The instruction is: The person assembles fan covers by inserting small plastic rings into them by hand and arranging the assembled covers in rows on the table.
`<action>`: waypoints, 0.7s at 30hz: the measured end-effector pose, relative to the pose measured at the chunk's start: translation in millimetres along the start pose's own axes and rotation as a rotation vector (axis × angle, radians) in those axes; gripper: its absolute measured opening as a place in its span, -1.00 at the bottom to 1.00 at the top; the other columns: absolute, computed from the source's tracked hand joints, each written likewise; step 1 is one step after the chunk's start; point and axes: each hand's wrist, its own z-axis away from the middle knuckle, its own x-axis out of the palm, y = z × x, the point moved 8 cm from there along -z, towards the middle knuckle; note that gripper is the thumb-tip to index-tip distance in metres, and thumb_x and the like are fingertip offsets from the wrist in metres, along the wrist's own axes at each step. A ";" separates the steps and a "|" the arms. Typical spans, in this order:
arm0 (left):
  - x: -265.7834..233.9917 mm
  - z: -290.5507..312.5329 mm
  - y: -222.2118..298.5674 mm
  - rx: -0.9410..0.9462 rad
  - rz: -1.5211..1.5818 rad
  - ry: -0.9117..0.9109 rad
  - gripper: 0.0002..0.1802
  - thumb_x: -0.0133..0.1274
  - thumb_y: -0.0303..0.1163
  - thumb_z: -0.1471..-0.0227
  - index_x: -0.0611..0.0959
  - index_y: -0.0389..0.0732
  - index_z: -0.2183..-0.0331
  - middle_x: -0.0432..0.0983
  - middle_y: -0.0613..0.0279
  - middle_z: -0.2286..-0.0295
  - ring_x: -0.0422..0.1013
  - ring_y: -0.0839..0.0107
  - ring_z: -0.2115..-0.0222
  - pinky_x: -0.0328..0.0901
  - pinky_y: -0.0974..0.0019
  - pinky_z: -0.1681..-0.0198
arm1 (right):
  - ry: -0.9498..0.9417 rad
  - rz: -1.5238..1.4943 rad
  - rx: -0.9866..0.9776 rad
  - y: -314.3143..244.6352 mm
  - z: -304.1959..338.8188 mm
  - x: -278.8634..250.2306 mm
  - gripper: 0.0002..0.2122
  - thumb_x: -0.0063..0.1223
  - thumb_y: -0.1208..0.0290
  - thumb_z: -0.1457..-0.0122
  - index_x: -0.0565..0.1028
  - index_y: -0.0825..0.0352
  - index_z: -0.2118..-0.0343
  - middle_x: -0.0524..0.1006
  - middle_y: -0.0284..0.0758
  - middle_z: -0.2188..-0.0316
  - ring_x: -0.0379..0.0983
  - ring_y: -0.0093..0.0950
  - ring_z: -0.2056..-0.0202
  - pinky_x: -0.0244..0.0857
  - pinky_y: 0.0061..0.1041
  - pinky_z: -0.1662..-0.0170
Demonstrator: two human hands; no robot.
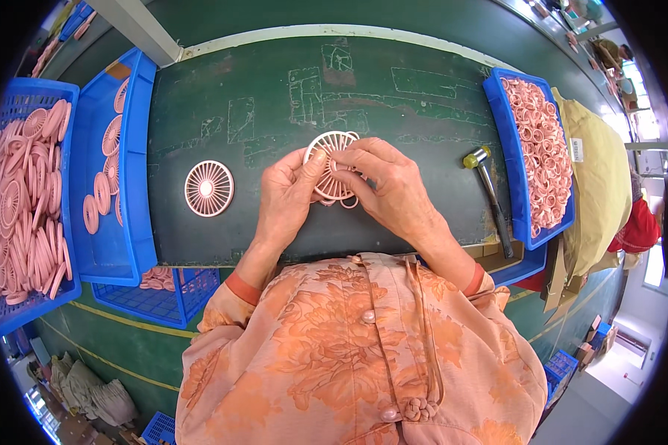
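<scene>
Both my hands hold one round pink fan grille (332, 148) with radial spokes, just above the green table (274, 96). My left hand (288, 194) grips its left edge with the thumb on the face. My right hand (387, 182) covers its right side, fingers pressing near the centre; a small pink ring (348, 202) shows under the grille's lower edge. A second pink grille (208, 188) lies flat on the table to the left of my left hand.
A blue tray (135, 141) with a few pink grilles and a blue crate (24, 215) heaped with them stand at left. At right, a blue tray (499, 126) holds several pink rings. A yellow-headed mallet (490, 193) lies beside it.
</scene>
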 end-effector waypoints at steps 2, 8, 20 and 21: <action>2.4 -0.6 -3.4 -0.017 -0.011 -0.034 -0.65 0.00 -0.24 -0.33 0.62 -0.35 0.09 0.64 0.24 0.34 0.54 0.62 0.42 0.44 0.58 0.42 | -0.030 -0.012 0.021 0.6 0.6 -4.3 -0.83 0.29 0.52 -0.10 0.64 0.32 0.22 0.60 -0.21 0.28 0.59 -0.25 0.28 0.49 -0.38 0.23; 7.8 2.6 -4.0 -0.023 -0.009 -0.057 -0.63 0.00 -0.23 -0.33 0.62 -0.36 0.08 0.62 0.28 0.35 0.53 0.64 0.41 0.44 0.58 0.43 | -0.082 0.021 0.077 -2.4 4.5 -5.7 -0.84 0.29 0.53 -0.09 0.63 0.32 0.23 0.60 -0.22 0.29 0.59 -0.25 0.29 0.49 -0.39 0.24; 4.9 -1.7 3.9 -0.040 -0.061 -0.030 -0.62 -0.02 -0.22 -0.34 0.63 -0.38 0.11 0.61 0.29 0.36 0.51 0.65 0.40 0.45 0.54 0.39 | -0.047 -0.031 0.016 5.9 3.0 0.8 -0.83 0.27 0.53 -0.09 0.66 0.30 0.22 0.59 -0.23 0.27 0.58 -0.29 0.25 0.49 -0.38 0.20; 3.6 -3.8 5.0 -0.036 -0.059 -0.031 -0.62 -0.02 -0.22 -0.34 0.63 -0.38 0.11 0.61 0.29 0.36 0.51 0.65 0.40 0.45 0.54 0.39 | -0.021 -0.025 -0.030 7.4 3.2 1.0 -0.82 0.27 0.53 -0.08 0.67 0.29 0.22 0.60 -0.23 0.25 0.57 -0.29 0.23 0.49 -0.38 0.18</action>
